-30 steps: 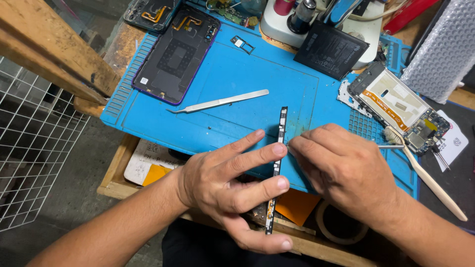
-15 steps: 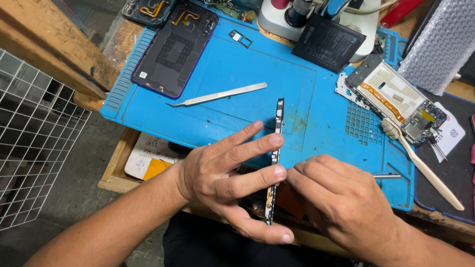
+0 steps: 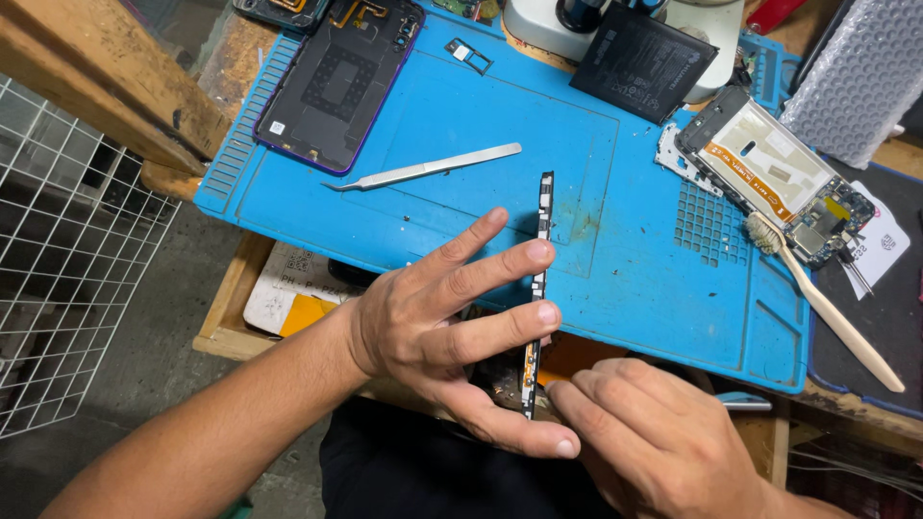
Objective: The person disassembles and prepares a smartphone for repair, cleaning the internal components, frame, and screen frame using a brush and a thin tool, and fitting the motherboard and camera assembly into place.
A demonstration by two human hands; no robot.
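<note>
We are holding the phone frame edge-on over the near edge of the blue mat, our left hand reaching in from the near left, its fingers spread yet gripping the frame between fingertips and thumb. Our right hand is curling loosely just right of the frame's lower end, its grip hidden. Tweezers are lying on the mat beyond the frame

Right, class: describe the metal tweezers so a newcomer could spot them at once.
Start at the blue work mat covering the bench. Near its upper middle, right of the dark phone back cover, lie the tweezers: the only slim, silvery tool, with a curved tip pointing left.
</note>
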